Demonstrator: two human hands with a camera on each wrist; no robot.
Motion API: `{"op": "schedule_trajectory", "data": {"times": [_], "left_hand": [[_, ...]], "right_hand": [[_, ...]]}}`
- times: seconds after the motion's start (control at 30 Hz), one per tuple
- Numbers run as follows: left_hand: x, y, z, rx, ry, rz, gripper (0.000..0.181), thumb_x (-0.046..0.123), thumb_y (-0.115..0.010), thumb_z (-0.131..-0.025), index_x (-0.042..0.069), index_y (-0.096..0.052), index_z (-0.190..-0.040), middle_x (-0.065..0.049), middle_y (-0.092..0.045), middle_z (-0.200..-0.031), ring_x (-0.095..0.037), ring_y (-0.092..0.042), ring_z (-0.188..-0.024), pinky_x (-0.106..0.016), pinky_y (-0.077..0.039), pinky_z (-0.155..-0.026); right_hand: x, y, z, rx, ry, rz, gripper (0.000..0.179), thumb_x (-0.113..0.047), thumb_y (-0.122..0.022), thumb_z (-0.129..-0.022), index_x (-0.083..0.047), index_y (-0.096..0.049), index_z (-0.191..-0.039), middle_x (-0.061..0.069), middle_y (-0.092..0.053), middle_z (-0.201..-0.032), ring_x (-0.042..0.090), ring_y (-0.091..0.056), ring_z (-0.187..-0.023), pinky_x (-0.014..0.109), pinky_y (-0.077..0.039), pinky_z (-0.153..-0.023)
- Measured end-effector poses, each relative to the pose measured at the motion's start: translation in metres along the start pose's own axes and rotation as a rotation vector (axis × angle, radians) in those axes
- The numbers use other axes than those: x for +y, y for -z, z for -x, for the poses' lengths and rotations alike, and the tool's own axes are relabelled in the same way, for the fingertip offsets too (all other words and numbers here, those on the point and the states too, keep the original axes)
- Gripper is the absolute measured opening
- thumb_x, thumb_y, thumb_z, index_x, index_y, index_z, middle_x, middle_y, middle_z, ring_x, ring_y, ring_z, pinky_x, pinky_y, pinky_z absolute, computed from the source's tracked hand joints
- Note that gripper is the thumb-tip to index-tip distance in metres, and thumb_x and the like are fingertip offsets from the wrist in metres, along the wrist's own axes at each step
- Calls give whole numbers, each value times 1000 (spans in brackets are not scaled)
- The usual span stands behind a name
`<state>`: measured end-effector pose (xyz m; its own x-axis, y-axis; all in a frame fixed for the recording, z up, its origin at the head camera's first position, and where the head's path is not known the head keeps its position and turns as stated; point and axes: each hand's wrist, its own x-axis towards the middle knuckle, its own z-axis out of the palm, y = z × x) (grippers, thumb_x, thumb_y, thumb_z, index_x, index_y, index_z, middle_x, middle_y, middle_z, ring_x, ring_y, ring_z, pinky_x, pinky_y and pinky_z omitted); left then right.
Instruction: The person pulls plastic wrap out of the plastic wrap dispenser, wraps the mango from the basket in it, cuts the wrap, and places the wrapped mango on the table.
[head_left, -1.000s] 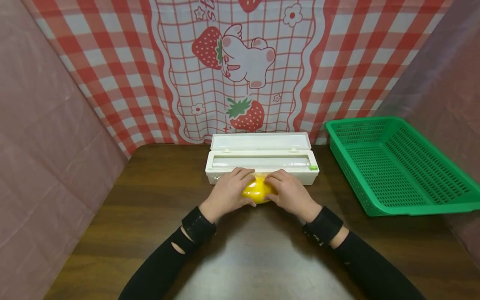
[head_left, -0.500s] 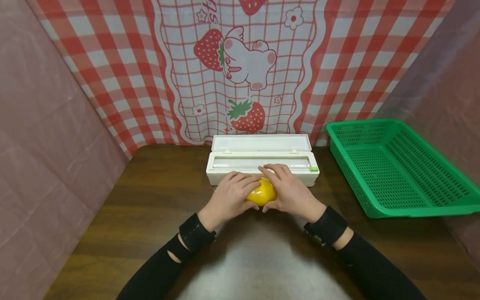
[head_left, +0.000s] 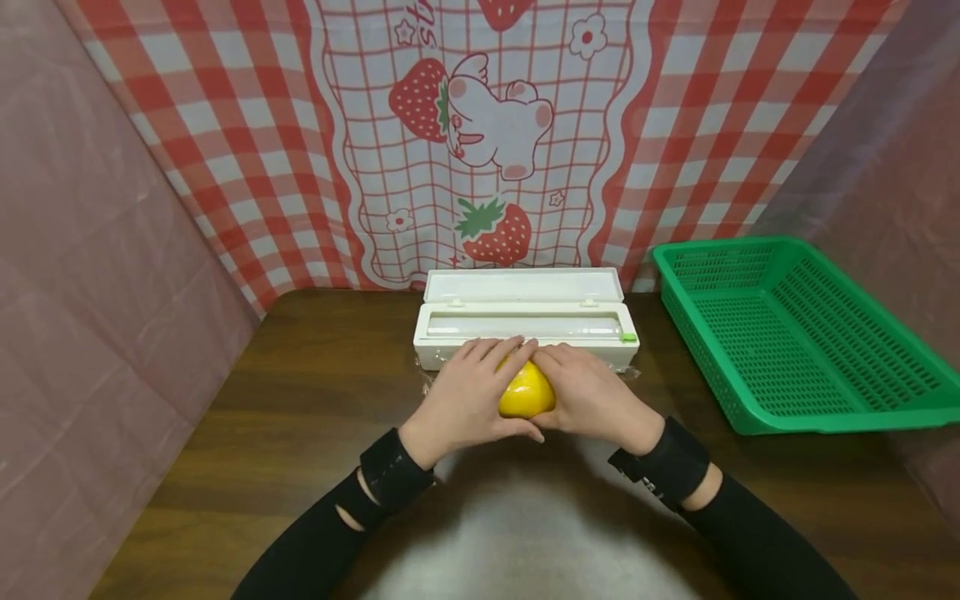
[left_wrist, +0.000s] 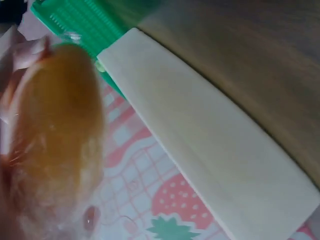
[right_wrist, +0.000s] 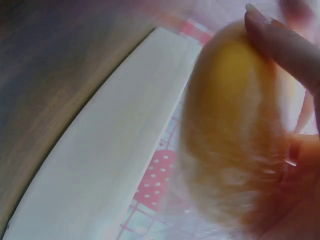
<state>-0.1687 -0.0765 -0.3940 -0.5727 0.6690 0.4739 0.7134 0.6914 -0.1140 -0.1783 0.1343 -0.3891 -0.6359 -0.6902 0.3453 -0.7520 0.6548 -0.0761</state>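
A smooth yellow oval fruit with clear cling film wrapped on it sits between the two hands. My left hand grips its left side, fingers over the top and thumb low in front. From the other side my right hand holds it, fingertips close to those of the left. Crinkled film covers much of the fruit in the left wrist view. Just behind the hands stands a white cling film dispenser, its lid raised and a green slide cutter at the right end.
A green plastic basket stands on the right of the brown wooden table. Behind the dispenser hangs a red checked cloth with strawberries. Pink cloth closes off the left side.
Both hands have shifted their grip around the fruit, the left fingers reaching further over its top. The fruit has come slightly nearer and right. Film edges now show on both sides of the hands.
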Motion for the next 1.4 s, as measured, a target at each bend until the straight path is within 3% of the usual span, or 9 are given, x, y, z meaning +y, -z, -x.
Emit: {"op": "schedule_trajectory", "data": {"times": [0.1, 0.23, 0.43, 0.63, 0.83, 0.93, 1.1, 1.27, 1.4], "left_hand": [[0, -3, 1, 55, 78, 76, 87, 78, -36, -78, 17, -39, -139, 1, -55, -122, -13, -53, -97, -25, -43, -81], [0, -7, -1, 195, 177, 269, 58, 63, -43, -86, 18, -55, -121, 7, -62, -104, -5, -54, -81, -18, -43, -65], [-1, -14, -6, 373, 310, 591, 35, 41, -50, -92, 15, -66, -108, 6, -66, -103, -5, -59, -85, -20, -47, -69], [1, -18, -12, 471, 421, 1031, 27, 24, -54, -92, 8, -66, -110, 0, -65, -109, -13, -60, -94, -32, -49, -76], [4, -22, -15, 591, 528, 1506, 27, 15, -57, -90, -5, -64, -107, -15, -64, -109, -30, -57, -104, -44, -44, -87], [6, -23, -14, 608, 599, 1717, 29, 21, -58, -90, -4, -64, -104, -17, -62, -112, -33, -53, -109, -45, -40, -91], [7, -23, -12, 519, 728, 1922, 28, 34, -58, -87, 8, -65, -94, -12, -61, -117, -32, -48, -114, -45, -36, -94], [6, -15, -12, 493, 795, 1979, 30, 41, -59, -85, 12, -64, -89, -9, -61, -112, -31, -47, -112, -44, -37, -93], [12, -8, -16, 541, 828, 2023, 29, 42, -57, -86, 13, -59, -81, -6, -61, -107, -30, -47, -112, -43, -36, -94]], "right_hand": [[-2, 1, 0, 36, 1, -80, 86, -66, -68, -62, -13, -47, -126, -3, -56, -109, 12, -48, -92, 32, -43, -80], [-3, 1, 0, 76, -9, -168, 83, -68, -67, -61, -20, -46, -126, -11, -52, -105, 7, -45, -88, 27, -43, -76], [-3, 0, 0, 115, -33, -234, 81, -61, -72, -62, -19, -47, -126, -9, -53, -105, 8, -45, -89, 29, -44, -75], [-3, -2, -2, 161, -56, -243, 87, -62, -71, -63, -15, -46, -131, -6, -56, -111, 9, -47, -92, 31, -42, -81], [-3, -5, -5, 210, -43, -267, 89, -60, -74, -61, -12, -47, -131, -3, -58, -111, 11, -49, -92, 33, -43, -80], [-4, -7, -6, 222, -37, -284, 90, -58, -75, -61, -11, -47, -131, -1, -59, -112, 11, -50, -92, 33, -43, -80], [-6, -7, -8, 213, -44, -281, 92, -62, -73, -61, -12, -46, -133, -4, -60, -110, 10, -50, -91, 31, -43, -78], [-9, -1, -10, 251, -24, -264, 84, -61, -69, -67, -13, -48, -132, -4, -60, -109, 10, -49, -90, 32, -42, -78], [-11, 3, -15, 422, -29, -229, 52, -48, -60, -83, -11, -59, -120, -1, -63, -106, 12, -54, -91, 31, -44, -79]]}}
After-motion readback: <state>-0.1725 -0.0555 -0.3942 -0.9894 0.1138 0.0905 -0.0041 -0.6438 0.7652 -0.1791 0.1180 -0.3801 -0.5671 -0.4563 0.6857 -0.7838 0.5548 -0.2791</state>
